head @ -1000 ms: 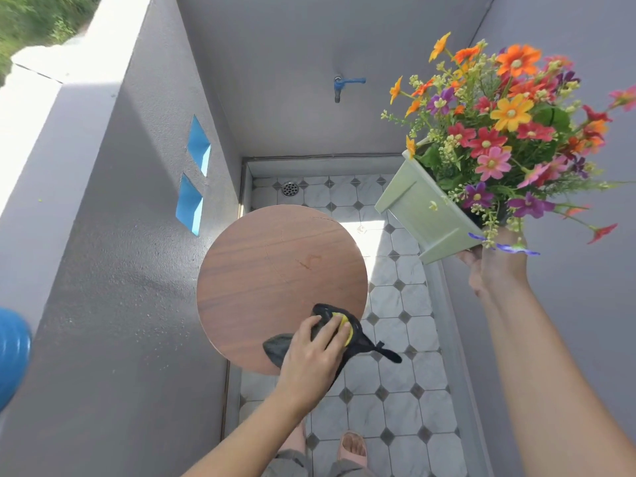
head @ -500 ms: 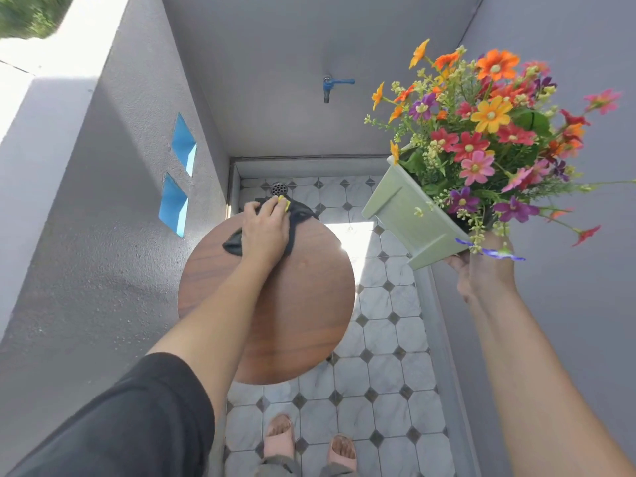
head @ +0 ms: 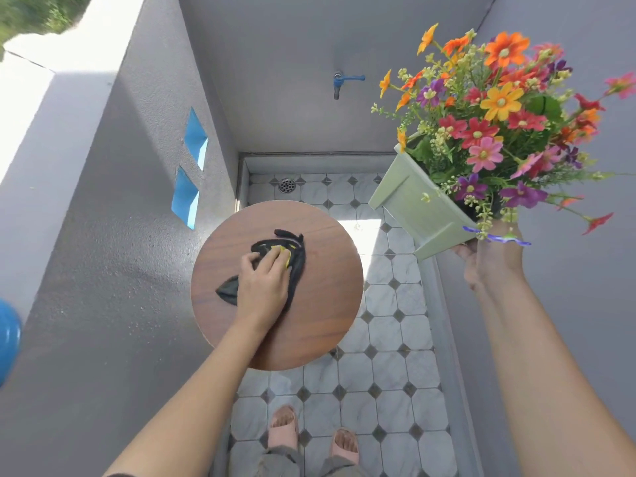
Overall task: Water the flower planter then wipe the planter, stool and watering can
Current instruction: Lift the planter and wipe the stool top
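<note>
Narrow tiled washing bay, grey walls, seen from above.

Stool: round wooden top, standing on the floor near the left wall. Part of the floor beyond it is sunlit.

Cloth: black with a yellow patch, bunched, lying on the stool top a little behind its middle.

Left hand: palm down on the cloth, fingers laid out fairly straight over it with the tips on the yellow patch, pressing it to the wood. Thumb out to the left, touching the cloth edge.

Planter: pale green box, held up in the air to the right of the stool, well clear of it, tilted with one corner pointing down toward the floor. Flowers in red, orange, pink and purple fill it and spill over the rim.

Right hand: under the planter's near end, fingers curled up around its base, carrying it. Grip partly hidden by blooms.

Back wall: blue tap. Drain in the floor corner below it.

Blue object at the left edge, cut off; cannot tell what it is.

Sandals at the bottom, on the tiles.
</note>
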### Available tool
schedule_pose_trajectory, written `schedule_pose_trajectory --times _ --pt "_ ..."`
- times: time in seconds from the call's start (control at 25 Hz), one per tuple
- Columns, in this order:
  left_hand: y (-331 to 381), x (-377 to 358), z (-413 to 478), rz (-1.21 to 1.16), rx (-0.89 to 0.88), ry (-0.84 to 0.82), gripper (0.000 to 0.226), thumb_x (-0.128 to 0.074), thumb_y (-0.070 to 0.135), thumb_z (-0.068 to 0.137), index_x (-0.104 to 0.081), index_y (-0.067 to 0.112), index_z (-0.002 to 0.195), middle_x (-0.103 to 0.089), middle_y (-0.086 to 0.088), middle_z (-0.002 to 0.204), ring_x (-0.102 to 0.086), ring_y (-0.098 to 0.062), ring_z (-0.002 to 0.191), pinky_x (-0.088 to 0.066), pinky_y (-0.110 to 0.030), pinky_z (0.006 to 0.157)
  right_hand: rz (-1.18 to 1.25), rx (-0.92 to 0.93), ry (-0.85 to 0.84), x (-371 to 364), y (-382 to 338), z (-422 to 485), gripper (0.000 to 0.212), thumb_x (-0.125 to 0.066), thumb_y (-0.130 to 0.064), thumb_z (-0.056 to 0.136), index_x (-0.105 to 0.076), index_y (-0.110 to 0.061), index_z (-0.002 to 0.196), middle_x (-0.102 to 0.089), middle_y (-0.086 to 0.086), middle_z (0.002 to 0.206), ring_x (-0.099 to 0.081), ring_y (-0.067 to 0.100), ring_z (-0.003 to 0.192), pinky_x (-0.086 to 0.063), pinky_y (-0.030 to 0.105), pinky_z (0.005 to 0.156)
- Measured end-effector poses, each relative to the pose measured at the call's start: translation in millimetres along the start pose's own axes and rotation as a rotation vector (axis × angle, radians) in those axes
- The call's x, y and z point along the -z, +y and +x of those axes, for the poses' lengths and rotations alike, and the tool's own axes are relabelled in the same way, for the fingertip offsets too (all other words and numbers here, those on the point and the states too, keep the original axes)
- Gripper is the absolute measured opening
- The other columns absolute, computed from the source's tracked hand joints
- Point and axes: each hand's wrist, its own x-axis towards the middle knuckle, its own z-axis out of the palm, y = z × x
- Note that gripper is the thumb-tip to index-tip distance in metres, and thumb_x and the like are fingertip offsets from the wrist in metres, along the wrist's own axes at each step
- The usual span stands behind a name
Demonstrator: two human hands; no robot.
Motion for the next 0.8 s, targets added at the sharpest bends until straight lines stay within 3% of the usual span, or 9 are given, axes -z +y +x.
schedule_pose_trajectory --times 0.2,0.32,0.4,0.48,0.56,0.6,0.68,0.72,0.8 --pt "78 3 -46 -0.164 -0.212 -0.188 0.025 -0.054 0.012 0.093 -0.065 0.005 0.115 -0.066 -0.009 0.119 -0.06 -0.036 0.09 -0.044 -0.039 0.088 0.012 -0.046 -0.024 -6 -5 -9 0.031 -0.045 -0.012 0.078 -0.044 -0.018 0.109 -0.053 0.007 0.089 -0.055 0.023 0.083 -0.053 0.032 0.071" --pt "104 26 -61 -0.306 -0.247 -0.309 0.022 -0.052 0.019 0.092 -0.068 0.012 0.107 -0.069 0.001 0.111 -0.055 -0.026 0.087 -0.044 -0.031 0.085 0.003 -0.015 -0.036 -9 -9 -16 0.044 -0.039 -0.019 0.067 -0.05 -0.018 0.109 -0.049 0.01 0.097 -0.052 0.023 0.083 -0.052 0.042 0.08" --pt "113 56 -57 -0.696 0.11 -0.58 0.021 -0.048 0.028 0.095 -0.066 0.019 0.09 -0.067 0.007 0.09 -0.05 -0.016 0.079 -0.04 -0.028 0.076 -0.013 -0.015 -0.031 -10 -11 -18 0.052 -0.038 -0.016 0.068 -0.051 -0.011 0.118 -0.049 0.011 0.099 -0.052 0.024 0.083 -0.05 0.048 0.086" --pt "105 78 -35 -1.236 0.738 -0.809 0.025 -0.05 0.031 0.096 -0.063 0.013 0.083 -0.061 -0.008 0.079 -0.051 -0.02 0.073 -0.04 -0.033 0.071 -0.016 -0.017 -0.029 -12 -12 -21 0.049 -0.037 -0.011 0.079 -0.047 -0.009 0.127 -0.052 0.011 0.102 -0.056 0.025 0.083 -0.048 0.051 0.09" --pt "82 96 -2 -1.678 1.212 -0.726 0.034 -0.055 0.035 0.091 -0.065 0.002 0.096 -0.064 -0.017 0.091 -0.059 -0.027 0.081 -0.049 -0.036 0.075 -0.013 0.007 -0.059 -15 -13 -27 0.045 -0.035 -0.009 0.087 -0.045 -0.01 0.13 -0.058 0.01 0.11 -0.06 0.025 0.088 -0.052 0.046 0.086" --pt "66 106 15 -1.833 1.282 -0.631 0.045 -0.054 0.043 0.088 -0.065 0.002 0.101 -0.065 -0.017 0.095 -0.061 -0.027 0.083 -0.051 -0.035 0.076 -0.013 0.03 -0.088 -17 -14 -32 0.044 -0.035 -0.011 0.089 -0.045 -0.01 0.131 -0.059 0.01 0.113 -0.061 0.024 0.088 -0.055 0.042 0.081" --pt "37 128 48 -1.963 1.248 -0.414 0.061 -0.051 0.06 0.083 -0.069 0.006 0.103 -0.069 -0.015 0.095 -0.065 -0.025 0.084 -0.054 -0.034 0.076 -0.035 0.038 -0.133 -21 -13 -44 0.042 -0.035 -0.012 0.09 -0.046 -0.008 0.13 -0.059 0.011 0.112 -0.062 0.023 0.087 -0.058 0.034 0.07" --pt "26 139 62 -1.934 1.19 -0.318 0.057 -0.052 0.06 0.083 -0.069 0.008 0.099 -0.07 -0.013 0.091 -0.066 -0.024 0.08 -0.054 -0.034 0.073 -0.047 0.02 -0.15 -25 -13 -51 0.04 -0.035 -0.011 0.091 -0.046 -0.007 0.129 -0.059 0.012 0.111 -0.062 0.025 0.088 -0.058 0.032 0.068" --pt "11 152 82 -1.708 1.103 -0.149 0.03 -0.064 0.039 0.083 -0.065 0.01 0.089 -0.066 -0.007 0.076 -0.063 -0.018 0.065 -0.05 -0.031 0.065 -0.082 -0.011 -0.185 -32 -6 -61 0.036 -0.035 -0.009 0.093 -0.047 -0.004 0.126 -0.057 0.015 0.108 -0.061 0.029 0.089 -0.058 0.034 0.069"
